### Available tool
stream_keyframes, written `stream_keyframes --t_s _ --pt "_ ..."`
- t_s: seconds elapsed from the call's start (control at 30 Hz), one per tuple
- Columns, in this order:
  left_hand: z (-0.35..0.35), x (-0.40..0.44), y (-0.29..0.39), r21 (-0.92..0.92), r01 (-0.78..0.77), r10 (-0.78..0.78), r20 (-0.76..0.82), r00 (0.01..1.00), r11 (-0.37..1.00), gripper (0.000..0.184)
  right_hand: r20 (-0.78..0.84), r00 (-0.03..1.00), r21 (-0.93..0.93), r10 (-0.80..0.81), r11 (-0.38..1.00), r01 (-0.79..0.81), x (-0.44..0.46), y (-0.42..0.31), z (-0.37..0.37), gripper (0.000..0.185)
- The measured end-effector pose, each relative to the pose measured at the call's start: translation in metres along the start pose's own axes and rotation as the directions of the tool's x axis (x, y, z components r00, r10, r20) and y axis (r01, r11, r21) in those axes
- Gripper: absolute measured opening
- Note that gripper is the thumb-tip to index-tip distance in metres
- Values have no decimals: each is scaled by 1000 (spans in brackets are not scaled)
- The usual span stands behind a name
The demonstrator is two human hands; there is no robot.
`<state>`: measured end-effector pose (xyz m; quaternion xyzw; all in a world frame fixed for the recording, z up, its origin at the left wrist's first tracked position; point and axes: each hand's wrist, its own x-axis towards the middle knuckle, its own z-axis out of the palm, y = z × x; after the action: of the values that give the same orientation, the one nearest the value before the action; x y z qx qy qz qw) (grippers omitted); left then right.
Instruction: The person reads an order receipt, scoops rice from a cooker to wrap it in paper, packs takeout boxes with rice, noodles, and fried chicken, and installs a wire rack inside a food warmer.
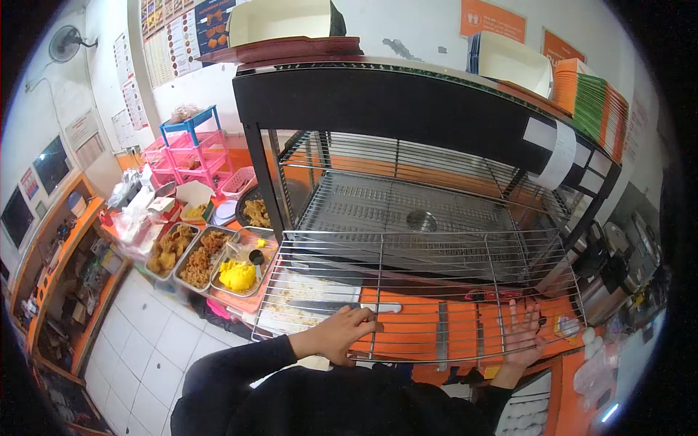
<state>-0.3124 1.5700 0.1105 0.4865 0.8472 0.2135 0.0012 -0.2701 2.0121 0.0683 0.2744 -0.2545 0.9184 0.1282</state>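
Note:
A wire rack (436, 320) sticks out from the front of a black display warmer (422, 102), tilted toward me. My left hand (338, 334) has its fingers curled over the rack's near edge bar. Beneath the right part of the rack is my right hand (522, 334), seen through the wires with its fingers stretched and spread. Whether its palm bears the rack's weight I cannot tell. Inside the warmer, a perforated metal floor (363, 207) shows a round metal piece (421, 221). Below the rack lie a crumb-strewn white tray (327, 287) and a knife (389, 307).
To the left stand trays of fried chicken (171, 247), shredded brown food (203, 261) and something yellow (238, 275). Behind them rises a pink rack (193, 156). Paper boxes (516, 62) sit on the warmer. Metal appliances (603, 254) are at the right.

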Motion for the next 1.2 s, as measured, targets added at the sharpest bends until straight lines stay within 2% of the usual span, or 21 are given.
stream_keyframes --t_s 0.17,0.27,0.37,0.4,0.47,0.53,0.67,0.77,0.87,0.93,1.07,1.17,1.2 --pt "13 4 -9 -29 -25 25 -15 1000 999 78 89 996 -1 8 1000 -8 13 0 24 61" --pt "23 14 -28 4 -36 36 -34 999 999 75 86 996 -84 -36 996 43 16 -2 35 63" --pt "22 17 -38 58 -32 37 -72 997 998 72 61 993 -81 -101 991 106 14 8 32 65" --pt "15 17 -41 102 -80 93 -138 986 992 74 31 994 -72 -108 991 110 12 13 28 65" --pt "-3 14 -41 115 -63 76 -107 991 991 73 -40 991 -57 -131 990 129 9 25 18 65" --pt "-11 15 -50 120 -58 65 -53 996 991 71 -9 992 -29 -129 991 128 11 36 12 66" --pt "-3 20 -64 137 -81 90 -61 994 987 72 -8 990 34 -143 989 143 15 45 9 66" --pt "-3 29 -75 121 -81 89 -58 994 989 73 -124 981 31 -151 987 155 26 50 -3 64" --pt "-7 42 -93 123 -83 90 -53 994 989 75 -23 989 26 -143 989 144 50 54 -23 62" --pt "-11 53 -102 109 -94 104 -87 991 990 75 -67 989 27 -135 990 137 66 59 -36 63" --pt "-29 83 -131 109 -82 88 -52 995 991 75 -162 978 71 -132 987 145 107 70 -51 64" --pt "-36 102 -148 163 -65 81 -91 993 984 75 -260 960 55 -101 991 119 141 77 -60 64" --pt "-37 109 -161 147 -66 78 -79 994 987 77 -343 934 7 -102 994 111 153 81 -57 62"
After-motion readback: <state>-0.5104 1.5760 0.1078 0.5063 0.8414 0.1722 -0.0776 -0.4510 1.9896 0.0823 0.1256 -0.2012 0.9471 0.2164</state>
